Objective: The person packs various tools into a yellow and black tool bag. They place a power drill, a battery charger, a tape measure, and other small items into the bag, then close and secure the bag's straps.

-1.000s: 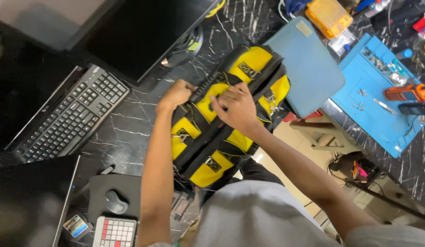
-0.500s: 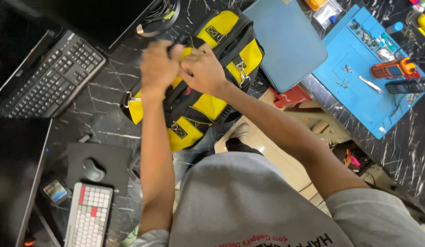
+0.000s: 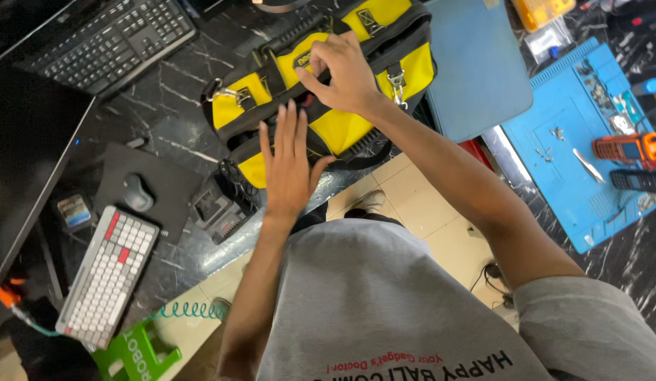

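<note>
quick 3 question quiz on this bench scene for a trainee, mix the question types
1. True or false: the left hand lies flat with fingers spread on the yellow and black tool bag.
2. What does the right hand do? A) types on a keyboard B) pinches at the top of the bag C) holds the mouse
3. Fill in: the computer mouse sits on a dark ____.

Key
1. True
2. B
3. Pad: the mouse pad to the left of the bag.
</note>
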